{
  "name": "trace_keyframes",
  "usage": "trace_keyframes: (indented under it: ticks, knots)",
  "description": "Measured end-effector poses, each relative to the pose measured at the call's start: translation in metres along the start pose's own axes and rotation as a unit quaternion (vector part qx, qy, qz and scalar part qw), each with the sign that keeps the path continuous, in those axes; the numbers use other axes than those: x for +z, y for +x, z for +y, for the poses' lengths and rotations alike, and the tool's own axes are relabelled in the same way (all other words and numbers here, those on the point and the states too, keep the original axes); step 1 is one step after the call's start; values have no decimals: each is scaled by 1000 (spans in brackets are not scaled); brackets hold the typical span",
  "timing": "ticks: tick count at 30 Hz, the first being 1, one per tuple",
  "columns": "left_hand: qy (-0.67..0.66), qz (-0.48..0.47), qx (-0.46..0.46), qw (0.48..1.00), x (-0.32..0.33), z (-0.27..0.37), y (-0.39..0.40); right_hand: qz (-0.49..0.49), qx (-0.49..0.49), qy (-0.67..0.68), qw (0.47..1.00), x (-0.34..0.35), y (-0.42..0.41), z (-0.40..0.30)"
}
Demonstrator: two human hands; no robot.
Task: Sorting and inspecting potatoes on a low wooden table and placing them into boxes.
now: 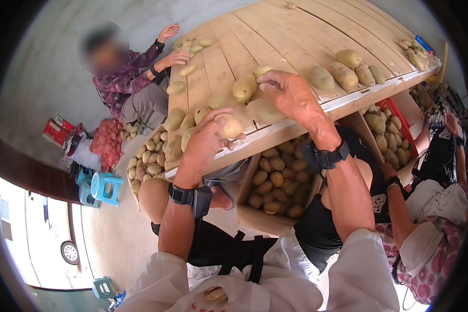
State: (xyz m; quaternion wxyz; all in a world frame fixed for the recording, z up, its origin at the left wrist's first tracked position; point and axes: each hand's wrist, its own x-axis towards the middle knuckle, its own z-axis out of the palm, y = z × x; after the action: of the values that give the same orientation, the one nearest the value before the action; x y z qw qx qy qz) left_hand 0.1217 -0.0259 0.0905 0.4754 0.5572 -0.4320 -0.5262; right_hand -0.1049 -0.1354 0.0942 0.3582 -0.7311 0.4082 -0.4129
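Note:
My left hand is curled around a pale potato at the near edge of the slatted wooden table. My right hand hovers over the tabletop to the right, thumb and index finger slightly apart, with no potato seen between them. A potato lies just beyond its fingertips, and a blurred potato is below the hand. Between my hands a yellowish potato rests on the slats. Several more potatoes sit left of my left hand.
Potatoes fill a cardboard box under the table, a left box and a red-lined box. Another group of potatoes lies on the right. A person works across the left corner; another person sits close on my right.

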Motion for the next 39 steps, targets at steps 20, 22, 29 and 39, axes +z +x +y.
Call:
trace_keyframes:
  ticks: [20, 22, 29, 39]
  knots:
    - [0, -131, -219, 967, 17, -115, -76, 7, -48, 39, 998, -5, -10, 0]
    - [-2, -107, -250, 962, 11, -141, -75, 5, -26, 31, 999, -8, -13, -6]
    - [41, -84, -252, 963, 6, -184, -76, 6, 7, 10, 1000, -12, -16, -18]
    - [277, -96, -99, 951, 42, -170, -72, 11, -7, -31, 999, -7, -7, -2]
